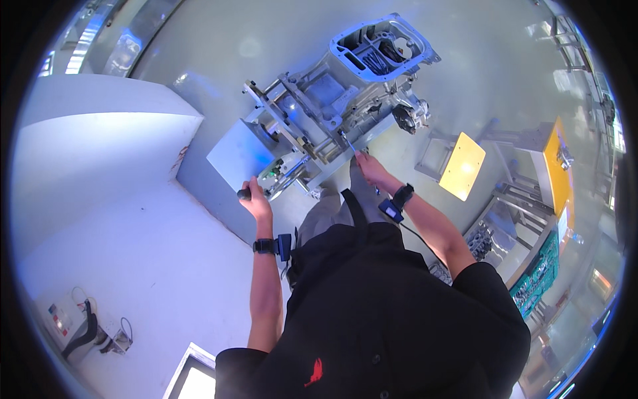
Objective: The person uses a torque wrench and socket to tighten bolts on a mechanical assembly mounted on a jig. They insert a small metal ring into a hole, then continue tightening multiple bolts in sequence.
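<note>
My left hand (257, 201) is closed around the black grip (244, 194) of a crank handle on the near left side of a metal stand (312, 149). My right hand (374, 171) is closed on a thin metal rod (352, 145) that reaches up to the stand's frame; what kind of tool or part it is, I cannot make out. Held on the stand beyond both hands is a large silver metal casing (325, 90), its flanged open end (382, 50) facing up with dark parts inside.
A pale panel (242, 156) sits left of the stand, near a white wall (119, 213). To the right stands a small stool with a yellow top (463, 166). Farther right are a yellow-topped bench (557, 166), a rack with metal parts (488, 236) and a green mat (538, 276).
</note>
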A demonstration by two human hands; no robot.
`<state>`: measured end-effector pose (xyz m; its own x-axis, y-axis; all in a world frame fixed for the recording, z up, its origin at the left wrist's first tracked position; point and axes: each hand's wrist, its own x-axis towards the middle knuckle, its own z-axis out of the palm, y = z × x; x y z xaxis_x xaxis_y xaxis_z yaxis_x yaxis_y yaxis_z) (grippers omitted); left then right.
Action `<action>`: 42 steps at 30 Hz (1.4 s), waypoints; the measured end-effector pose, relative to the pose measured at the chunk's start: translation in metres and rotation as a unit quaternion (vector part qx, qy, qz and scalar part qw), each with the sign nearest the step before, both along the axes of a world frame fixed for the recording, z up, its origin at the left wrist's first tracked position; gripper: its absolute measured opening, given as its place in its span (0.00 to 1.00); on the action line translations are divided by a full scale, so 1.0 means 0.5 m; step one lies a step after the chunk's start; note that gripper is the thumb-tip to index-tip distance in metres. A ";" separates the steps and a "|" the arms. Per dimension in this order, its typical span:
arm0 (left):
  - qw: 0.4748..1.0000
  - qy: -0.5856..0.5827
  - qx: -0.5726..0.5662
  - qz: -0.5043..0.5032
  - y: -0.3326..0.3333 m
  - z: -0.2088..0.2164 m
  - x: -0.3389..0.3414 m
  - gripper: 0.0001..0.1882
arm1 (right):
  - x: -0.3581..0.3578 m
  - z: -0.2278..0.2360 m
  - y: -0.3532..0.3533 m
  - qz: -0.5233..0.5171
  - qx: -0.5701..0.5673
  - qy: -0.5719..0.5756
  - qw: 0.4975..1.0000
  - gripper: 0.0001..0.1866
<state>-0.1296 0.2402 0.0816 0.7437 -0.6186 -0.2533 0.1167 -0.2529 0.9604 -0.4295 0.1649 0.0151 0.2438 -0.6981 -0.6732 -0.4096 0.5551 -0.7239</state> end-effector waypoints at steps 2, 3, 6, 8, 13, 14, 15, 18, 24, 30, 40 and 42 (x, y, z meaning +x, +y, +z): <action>0.999 -0.017 0.006 -0.031 0.006 0.006 0.001 0.17 | 0.010 0.069 -0.040 -0.021 0.166 -0.032 0.985 0.20; 0.997 -0.051 0.031 -0.048 0.002 0.007 0.000 0.17 | 0.016 0.089 -0.069 -0.057 0.242 -0.098 0.964 0.17; 0.991 -0.090 0.069 -0.076 0.000 0.013 -0.004 0.18 | 0.039 0.124 -0.143 -0.180 0.418 -0.228 0.861 0.14; 0.989 -0.099 0.077 -0.083 -0.007 0.016 -0.005 0.18 | 0.039 0.145 -0.152 -0.232 0.474 -0.230 0.818 0.14; 0.985 -0.119 0.092 -0.079 0.009 0.022 -0.007 0.18 | -0.052 0.204 -0.078 -0.091 0.213 -0.203 0.951 0.15; 0.985 -0.121 0.097 -0.074 0.013 0.027 -0.011 0.18 | -0.075 0.190 -0.061 -0.086 0.218 -0.204 0.950 0.15; 0.988 -0.111 0.079 -0.068 0.011 0.030 -0.012 0.18 | -0.093 0.168 -0.051 -0.056 0.134 -0.162 0.976 0.15; 0.992 -0.100 0.063 -0.044 0.004 0.028 -0.014 0.18 | -0.091 0.133 -0.060 0.008 0.039 -0.126 0.991 0.16; 0.997 -0.070 0.029 -0.014 -0.006 0.038 -0.031 0.19 | -0.026 0.067 -0.083 0.109 -0.193 -0.011 0.975 0.15; 0.998 -0.054 0.014 0.001 0.006 0.022 -0.024 0.19 | -0.049 0.030 -0.093 0.134 -0.220 0.075 0.963 0.22; 0.996 -0.057 0.028 -0.064 0.007 0.026 -0.017 0.19 | -0.018 -0.050 -0.053 0.109 -0.155 0.082 0.978 0.29; 0.996 -0.049 0.024 -0.071 0.002 0.026 -0.010 0.19 | -0.003 -0.052 -0.055 0.091 -0.169 0.051 0.980 0.29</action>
